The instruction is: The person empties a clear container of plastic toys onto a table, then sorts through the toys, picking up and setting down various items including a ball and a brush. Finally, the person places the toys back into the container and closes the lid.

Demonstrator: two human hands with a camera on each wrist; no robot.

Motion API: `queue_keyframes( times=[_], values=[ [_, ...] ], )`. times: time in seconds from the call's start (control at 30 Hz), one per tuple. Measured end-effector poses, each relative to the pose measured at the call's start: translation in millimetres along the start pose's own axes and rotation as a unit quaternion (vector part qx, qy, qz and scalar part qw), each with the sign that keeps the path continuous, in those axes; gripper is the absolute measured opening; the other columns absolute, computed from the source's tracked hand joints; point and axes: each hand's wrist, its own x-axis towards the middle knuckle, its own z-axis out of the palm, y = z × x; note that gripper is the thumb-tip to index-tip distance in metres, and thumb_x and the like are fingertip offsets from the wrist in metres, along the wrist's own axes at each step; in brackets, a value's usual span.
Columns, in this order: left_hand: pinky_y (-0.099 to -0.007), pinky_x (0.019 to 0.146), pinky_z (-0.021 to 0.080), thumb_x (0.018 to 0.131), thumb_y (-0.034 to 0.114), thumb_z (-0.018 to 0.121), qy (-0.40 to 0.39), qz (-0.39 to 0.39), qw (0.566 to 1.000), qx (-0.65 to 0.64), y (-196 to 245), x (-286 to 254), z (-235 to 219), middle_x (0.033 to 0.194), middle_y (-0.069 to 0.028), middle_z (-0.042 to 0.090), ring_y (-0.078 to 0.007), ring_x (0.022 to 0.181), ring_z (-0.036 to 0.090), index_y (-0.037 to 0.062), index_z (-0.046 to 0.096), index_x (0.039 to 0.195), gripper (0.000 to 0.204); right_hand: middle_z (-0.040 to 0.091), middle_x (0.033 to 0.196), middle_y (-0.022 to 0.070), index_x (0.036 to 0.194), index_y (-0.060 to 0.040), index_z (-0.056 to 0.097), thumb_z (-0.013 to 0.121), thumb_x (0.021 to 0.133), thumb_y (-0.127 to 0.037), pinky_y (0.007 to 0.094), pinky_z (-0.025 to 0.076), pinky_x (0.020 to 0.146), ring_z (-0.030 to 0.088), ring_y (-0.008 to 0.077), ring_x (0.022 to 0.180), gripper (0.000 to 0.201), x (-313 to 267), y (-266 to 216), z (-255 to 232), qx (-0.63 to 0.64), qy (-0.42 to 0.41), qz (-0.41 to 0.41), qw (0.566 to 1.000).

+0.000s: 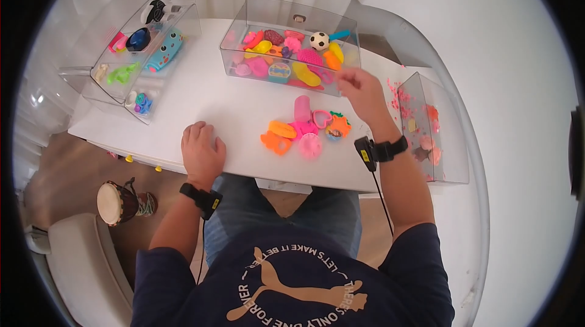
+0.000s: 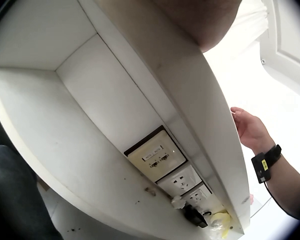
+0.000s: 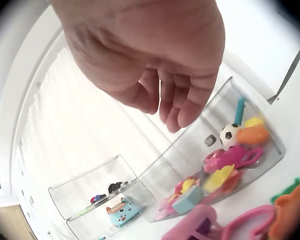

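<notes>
My left hand [image 1: 203, 151] rests palm down on the white table near its front edge. My right hand [image 1: 364, 96] is raised at the right front corner of the clear toy bin [image 1: 244, 76], its fingers loosely bent. In the right wrist view nothing shows between the fingers [image 3: 175, 100]. Below it on the table lies a pile: a pink cylinder [image 1: 302, 109], a pink heart-shaped ring [image 1: 322, 119], an orange toy with green top [image 1: 339, 124], an orange oval piece [image 1: 282, 130], an orange cutout [image 1: 275, 143] and a pink scalloped piece [image 1: 310, 145].
The bin holds a soccer ball [image 1: 319, 40], a yellow piece [image 1: 306, 74] and several other toys. At left stands a tiered clear organizer [image 1: 190, 19] with a blue toy [image 1: 166, 51]. Another clear box [image 1: 454, 165] sits at right, beside scattered pink bits [image 1: 393, 96].
</notes>
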Motion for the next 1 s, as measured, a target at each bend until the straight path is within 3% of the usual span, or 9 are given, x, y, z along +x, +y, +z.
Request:
queue_keyframes(
  times=[0.1, 0.23, 0.3, 0.4, 0.8, 0.9, 1.0],
  values=[
    [-0.0465, 0.096, 0.044, 0.076, 0.010, 0.067, -0.002, 0.000, 1.000, 0.006, 1, 1, -1, 0.115, -0.0148, 0.060, -0.0356, 0.111, 0.053, 0.0018, 0.062, 0.104, 0.030, 0.069, 0.104, 0.0116, 0.112, -0.0022, 0.067, 0.069, 0.082, -0.010, 0.0338, 0.053, 0.083, 0.066, 0.0204, 0.092, 0.031, -28, 21, -5, -0.129, -0.019, -0.001, 0.991],
    [-0.0469, 0.096, 0.044, 0.077, 0.010, 0.067, -0.009, -0.001, 1.000, 0.015, -1, 0, 3, 0.115, -0.0145, 0.060, -0.0356, 0.112, 0.053, 0.0016, 0.062, 0.104, 0.029, 0.063, 0.117, 0.0139, 0.118, -0.0036, 0.063, 0.068, 0.077, -0.006, 0.0370, 0.051, 0.091, 0.060, 0.0290, 0.109, 0.041, -50, 45, -13, -0.247, -0.094, -0.072, 0.962],
    [-0.0469, 0.096, 0.044, 0.077, 0.010, 0.066, -0.004, -0.002, 1.000, 0.014, 1, 0, 3, 0.115, -0.0145, 0.060, -0.0357, 0.112, 0.053, 0.0017, 0.063, 0.104, 0.029, 0.059, 0.123, 0.0156, 0.120, -0.0048, 0.062, 0.067, 0.074, -0.003, 0.0400, 0.048, 0.096, 0.055, 0.0327, 0.116, 0.046, -52, 48, -12, -0.291, -0.142, -0.098, 0.941],
    [-0.0470, 0.096, 0.044, 0.077, 0.010, 0.066, -0.003, -0.004, 1.000, 0.012, 1, 0, 1, 0.115, -0.0144, 0.060, -0.0358, 0.112, 0.053, 0.0018, 0.063, 0.104, 0.029, 0.059, 0.124, 0.0157, 0.122, -0.0059, 0.061, 0.066, 0.072, -0.001, 0.0418, 0.045, 0.100, 0.054, 0.0351, 0.118, 0.050, -60, 42, -8, -0.278, -0.168, -0.063, 0.944],
    [-0.0466, 0.096, 0.044, 0.077, 0.010, 0.066, -0.006, -0.004, 1.000, 0.008, 2, 1, 0, 0.115, -0.0143, 0.059, -0.0355, 0.112, 0.053, 0.0020, 0.062, 0.105, 0.030, 0.063, 0.112, 0.0150, 0.115, -0.0055, 0.064, 0.065, 0.077, -0.002, 0.0411, 0.050, 0.090, 0.061, 0.0358, 0.104, 0.038, -64, 47, 0, -0.274, -0.116, -0.083, 0.951],
    [-0.0466, 0.096, 0.044, 0.077, 0.010, 0.066, -0.006, -0.005, 1.000, 0.010, 2, 1, 0, 0.115, -0.0142, 0.059, -0.0354, 0.112, 0.053, 0.0018, 0.062, 0.105, 0.030, 0.064, 0.111, 0.0139, 0.115, -0.0054, 0.064, 0.066, 0.078, -0.004, 0.0390, 0.051, 0.088, 0.062, 0.0339, 0.100, 0.038, -61, 42, -4, -0.295, -0.103, -0.092, 0.946],
    [-0.0467, 0.096, 0.044, 0.077, 0.010, 0.066, -0.006, -0.008, 1.000, 0.008, 3, 1, -1, 0.115, -0.0143, 0.059, -0.0356, 0.112, 0.053, 0.0016, 0.062, 0.105, 0.030, 0.065, 0.113, 0.0124, 0.122, -0.0059, 0.063, 0.067, 0.081, -0.007, 0.0346, 0.052, 0.085, 0.063, 0.0253, 0.099, 0.041, -45, 19, -12, -0.217, -0.152, -0.077, 0.961]
  ],
)
